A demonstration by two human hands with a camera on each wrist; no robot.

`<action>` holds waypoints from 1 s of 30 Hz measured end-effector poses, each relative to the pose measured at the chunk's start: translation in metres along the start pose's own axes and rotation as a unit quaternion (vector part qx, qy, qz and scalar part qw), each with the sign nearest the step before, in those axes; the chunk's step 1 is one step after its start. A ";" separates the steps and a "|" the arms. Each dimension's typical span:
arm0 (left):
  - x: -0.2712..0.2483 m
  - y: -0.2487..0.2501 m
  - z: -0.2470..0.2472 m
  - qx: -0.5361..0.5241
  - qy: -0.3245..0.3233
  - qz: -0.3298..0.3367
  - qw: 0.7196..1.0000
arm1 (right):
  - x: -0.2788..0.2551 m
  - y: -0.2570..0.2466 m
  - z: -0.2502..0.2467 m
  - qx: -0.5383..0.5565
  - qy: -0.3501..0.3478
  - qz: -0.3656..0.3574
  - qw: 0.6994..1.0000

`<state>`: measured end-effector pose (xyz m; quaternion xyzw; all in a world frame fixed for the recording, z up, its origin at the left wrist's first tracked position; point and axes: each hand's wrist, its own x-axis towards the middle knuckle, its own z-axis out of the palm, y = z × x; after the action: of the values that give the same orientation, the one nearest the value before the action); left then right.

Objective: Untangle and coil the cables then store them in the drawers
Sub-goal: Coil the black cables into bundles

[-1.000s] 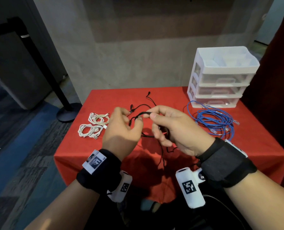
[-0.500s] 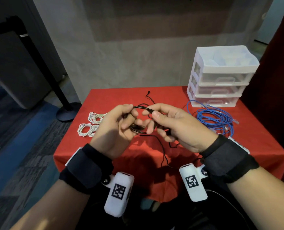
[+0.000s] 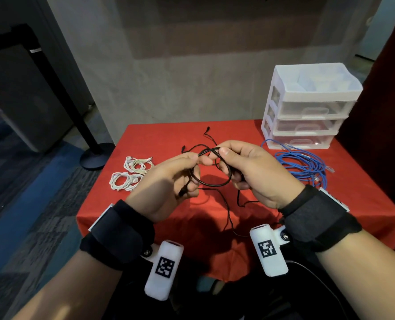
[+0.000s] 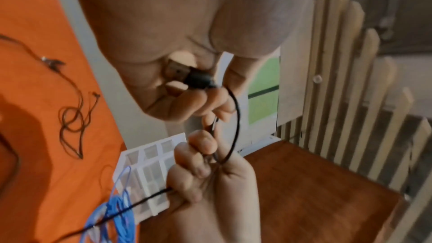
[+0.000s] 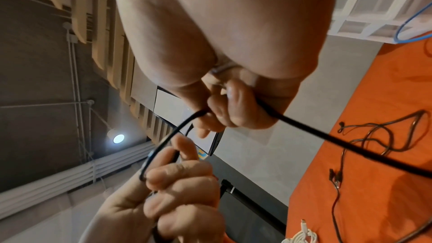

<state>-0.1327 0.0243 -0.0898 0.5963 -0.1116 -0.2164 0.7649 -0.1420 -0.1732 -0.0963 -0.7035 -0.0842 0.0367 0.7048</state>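
Note:
Above the middle of the red table, both hands hold a black cable that forms a round loop between them. My left hand pinches the loop's top with thumb and forefinger, and its lower fingers curl round the cable's USB plug. My right hand pinches the top of the loop, with its other fingers curled round the loop's right side. The cable's loose tail hangs down onto the cloth. Two white cables lie coiled at the left. A blue cable lies in a loose heap at the right.
A white drawer unit with three shut clear drawers and an open top tray stands at the table's back right corner. A thin black cable sprawls on the cloth behind my hands. A black stanchion post stands on the floor to the left.
My left wrist has rolled over, so its camera now hangs below the arm. The hands have drawn slightly apart and the black cable now stands as a wider, rounder loop between them.

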 end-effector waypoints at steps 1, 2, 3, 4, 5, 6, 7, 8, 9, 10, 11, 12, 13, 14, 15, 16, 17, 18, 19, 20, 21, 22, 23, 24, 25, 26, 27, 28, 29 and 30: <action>0.000 0.002 0.001 -0.026 -0.012 -0.022 0.999 | 0.000 0.000 0.000 -0.007 0.003 -0.006 1.000; 0.000 0.004 0.002 -0.062 -0.024 -0.038 0.997 | 0.000 0.000 0.001 -0.014 0.004 -0.013 1.000; 0.000 0.005 0.002 -0.106 -0.035 -0.049 0.993 | 0.000 -0.001 0.001 -0.021 0.004 -0.020 1.000; 0.001 0.005 0.002 -0.152 -0.038 -0.058 0.986 | 0.000 -0.001 0.002 -0.028 0.004 -0.026 0.999; 0.001 0.005 0.003 -0.190 -0.036 -0.063 0.979 | 0.000 -0.002 0.002 -0.033 0.006 -0.030 0.999; 0.001 0.004 0.004 -0.214 -0.031 -0.064 0.974 | 0.001 -0.003 0.002 -0.039 0.010 -0.034 0.999; 0.001 0.004 0.006 -0.229 -0.026 -0.061 0.971 | 0.001 -0.003 0.003 -0.045 0.014 -0.036 0.998; 0.001 0.004 0.006 -0.238 -0.023 -0.058 0.969 | 0.001 -0.003 0.003 -0.050 0.018 -0.039 0.998; 0.001 0.005 0.006 -0.248 -0.023 -0.057 0.967 | 0.001 -0.003 0.003 -0.051 0.023 -0.040 0.998; 0.001 0.004 0.006 -0.256 -0.026 -0.060 0.965 | 0.002 -0.003 0.003 -0.049 0.033 -0.040 0.997; 0.001 0.004 0.006 -0.254 -0.033 -0.063 0.965 | 0.003 -0.003 0.001 -0.045 0.045 -0.041 0.997; 0.000 0.003 0.005 -0.239 -0.041 -0.068 0.968 | 0.005 -0.004 -0.001 -0.041 0.060 -0.045 0.996; -0.001 0.002 0.006 -0.218 -0.051 -0.075 0.972 | 0.007 -0.006 -0.004 -0.039 0.075 -0.053 0.995; -0.002 0.002 0.007 -0.197 -0.058 -0.082 0.975 | 0.009 -0.008 -0.007 -0.039 0.086 -0.060 0.994; -0.002 0.001 0.008 -0.181 -0.063 -0.087 0.978 | 0.011 -0.011 -0.009 -0.041 0.091 -0.067 0.993; -0.003 0.001 0.008 -0.170 -0.068 -0.087 0.979 | 0.013 -0.013 -0.011 -0.044 0.094 -0.073 0.992; -0.003 0.001 0.008 -0.158 -0.072 -0.082 0.981 | 0.014 -0.016 -0.013 -0.047 0.096 -0.079 0.991; -0.002 0.002 0.009 -0.146 -0.075 -0.075 0.983 | 0.015 -0.018 -0.015 -0.049 0.100 -0.083 0.990; -0.001 0.002 0.009 -0.136 -0.075 -0.068 0.986 | 0.016 -0.019 -0.016 -0.050 0.103 -0.084 0.990; -0.001 0.003 0.009 -0.129 -0.072 -0.059 0.987 | 0.016 -0.020 -0.017 -0.050 0.105 -0.083 0.990; -0.001 0.004 0.009 -0.124 -0.068 -0.052 0.989 | 0.016 -0.020 -0.018 -0.048 0.108 -0.082 0.990; -0.002 0.005 0.009 -0.119 -0.065 -0.045 0.990 | 0.016 -0.019 -0.018 -0.047 0.110 -0.079 0.990; -0.004 0.006 0.010 -0.112 -0.063 -0.039 0.991 | 0.015 -0.017 -0.019 -0.048 0.114 -0.078 0.989; -0.005 0.005 0.011 -0.101 -0.059 -0.033 0.993 | 0.014 -0.016 -0.019 -0.050 0.118 -0.079 0.989; -0.006 0.005 0.011 -0.085 -0.054 -0.031 0.994 | 0.012 -0.015 -0.020 -0.053 0.124 -0.082 0.987; -0.008 0.004 0.011 -0.070 -0.051 -0.030 0.996 | 0.011 -0.015 -0.021 -0.055 0.132 -0.088 0.986; -0.009 0.004 0.012 -0.064 -0.054 -0.030 0.996 | 0.011 -0.013 -0.022 -0.058 0.142 -0.093 0.984; -0.010 0.004 0.012 -0.071 -0.060 -0.027 0.995 | 0.011 -0.012 -0.023 -0.064 0.150 -0.095 0.982; -0.010 0.006 0.012 -0.095 -0.065 -0.022 0.993 | 0.012 -0.010 -0.023 -0.081 0.153 -0.096 0.980; -0.010 0.010 0.013 -0.131 -0.064 -0.014 0.989 | 0.013 -0.006 -0.021 -0.112 0.151 -0.092 0.978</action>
<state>-0.1448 0.0198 -0.0760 0.4776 -0.1225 -0.2772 0.8247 -0.1258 -0.1920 -0.0892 -0.7644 -0.0454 -0.1446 0.6267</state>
